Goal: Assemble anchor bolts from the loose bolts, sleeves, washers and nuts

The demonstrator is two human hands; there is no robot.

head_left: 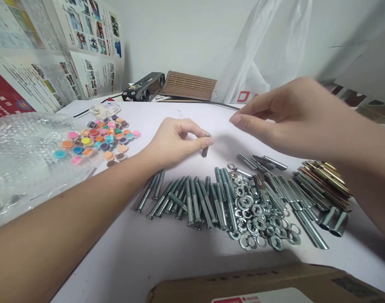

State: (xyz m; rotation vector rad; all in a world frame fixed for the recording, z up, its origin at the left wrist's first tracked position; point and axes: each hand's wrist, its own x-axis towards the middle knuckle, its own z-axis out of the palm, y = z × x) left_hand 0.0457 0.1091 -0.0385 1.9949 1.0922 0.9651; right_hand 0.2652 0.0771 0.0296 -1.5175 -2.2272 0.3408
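Note:
My left hand (176,141) is closed in a pinch on a short metal bolt (205,149), held upright just above the white table (154,248). My right hand (293,115) hovers above and to the right of it. Its fingers are stretched out toward the bolt, slightly motion-blurred, with nothing in them. Below both hands lies a row of long silver bolts (192,200). To the right of that row sits a pile of washers and nuts (258,219), then silver sleeves and rods (293,189) and brass-coloured anchor bolts (326,179).
Several coloured round caps (99,141) lie at the left beside bubble wrap (25,160). A cardboard box (268,286) is at the near edge. A black device (143,86), a brown slatted panel (189,86) and a white plastic bag (268,54) stand at the back.

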